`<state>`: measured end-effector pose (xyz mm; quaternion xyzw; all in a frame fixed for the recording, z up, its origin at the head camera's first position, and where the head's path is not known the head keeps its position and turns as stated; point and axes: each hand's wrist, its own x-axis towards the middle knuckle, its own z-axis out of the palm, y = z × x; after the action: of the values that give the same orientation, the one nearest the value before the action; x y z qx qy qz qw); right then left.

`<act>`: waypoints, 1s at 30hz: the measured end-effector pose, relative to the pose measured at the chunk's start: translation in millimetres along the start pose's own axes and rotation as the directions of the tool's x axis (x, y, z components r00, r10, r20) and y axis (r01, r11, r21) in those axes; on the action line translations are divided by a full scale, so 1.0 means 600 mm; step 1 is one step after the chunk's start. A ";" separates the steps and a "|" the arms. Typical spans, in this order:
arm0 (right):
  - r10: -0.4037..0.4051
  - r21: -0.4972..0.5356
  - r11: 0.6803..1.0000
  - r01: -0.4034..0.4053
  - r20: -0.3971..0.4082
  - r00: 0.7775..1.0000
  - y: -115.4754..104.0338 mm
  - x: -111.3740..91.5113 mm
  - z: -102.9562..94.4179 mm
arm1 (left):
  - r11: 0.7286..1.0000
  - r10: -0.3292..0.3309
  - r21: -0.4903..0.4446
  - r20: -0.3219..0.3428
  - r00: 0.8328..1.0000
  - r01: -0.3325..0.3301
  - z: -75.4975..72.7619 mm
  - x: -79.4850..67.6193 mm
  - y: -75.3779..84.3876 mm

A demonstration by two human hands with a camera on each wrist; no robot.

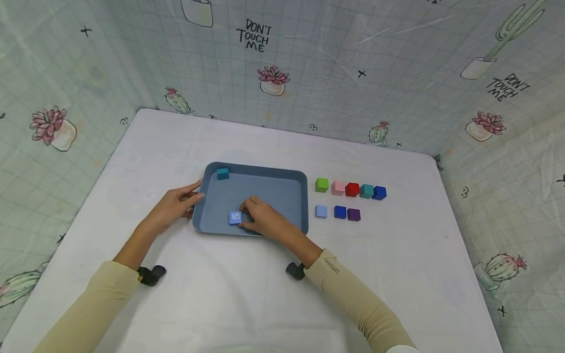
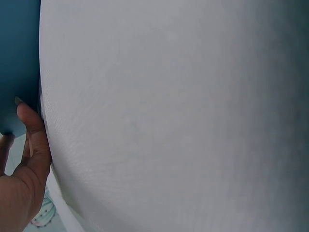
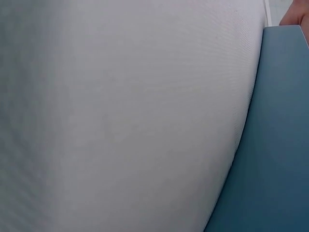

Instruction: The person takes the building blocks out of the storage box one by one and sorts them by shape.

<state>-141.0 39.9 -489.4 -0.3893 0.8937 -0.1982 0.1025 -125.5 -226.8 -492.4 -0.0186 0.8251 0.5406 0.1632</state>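
A blue-grey tray [image 1: 269, 171] lies on the white table, and my left hand [image 1: 176, 203] grips its left rim. In the left wrist view, the thumb and a fingertip of that left hand [image 2: 31, 159] touch the tray wall [image 2: 19, 58]. Inside the tray, near its front edge, sits a light blue cube [image 1: 235, 218] with a white 5 on top. My right hand [image 1: 267, 218] pinches this cube at its right side with thumb and forefinger. A teal cube [image 1: 222, 173] stands in the tray's back left corner.
Right of the tray is a back row of cubes: green [image 1: 321, 185], pink [image 1: 338, 188], red [image 1: 352, 189], teal [image 1: 366, 191] and blue [image 1: 379, 192]. In front of it are light blue [image 1: 321, 211], blue [image 1: 340, 212] and purple [image 1: 354, 214] cubes. A printed cloth [image 1: 326, 59] hangs behind.
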 end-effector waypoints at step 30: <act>0.028 0.068 0.997 -0.025 -0.033 0.999 0.010 -0.015 -0.022 | 0.999 0.022 -0.033 0.020 1.000 -0.021 -0.002 -0.002 -0.002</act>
<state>-143.3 54.2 -480.1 -0.3703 0.8931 -0.2335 0.1031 -124.5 -228.6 -492.7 -0.0067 0.8146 0.5558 0.1655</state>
